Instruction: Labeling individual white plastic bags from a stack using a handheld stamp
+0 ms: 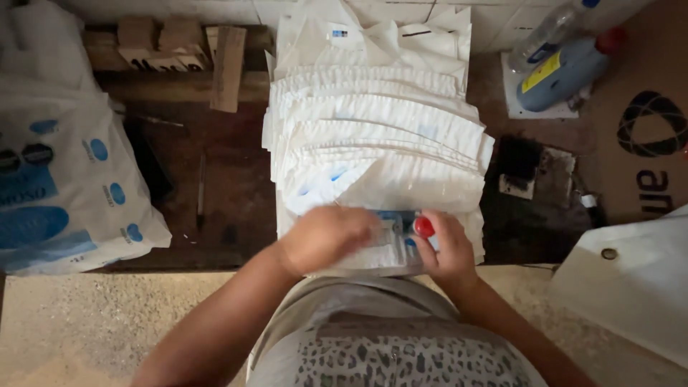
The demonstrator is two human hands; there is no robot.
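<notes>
A tall overlapping stack of white paper bags (373, 136) lies on a dark wooden bench (215, 186) in front of me. My left hand (326, 236) presses down on the nearest bag at the stack's front edge. My right hand (444, 244) grips a small bottle with a red cap (423, 227) just beside the left hand, over a blue-printed patch of the bag. Motion blur hides the fingers' exact positions.
A large white plastic sack with blue print (57, 172) sits at the left. Wooden blocks (179, 50) lie at the back left. A grey bottle with a red cap (566, 72) and a clear bottle (548, 32) lie back right, near a cardboard box (645, 129).
</notes>
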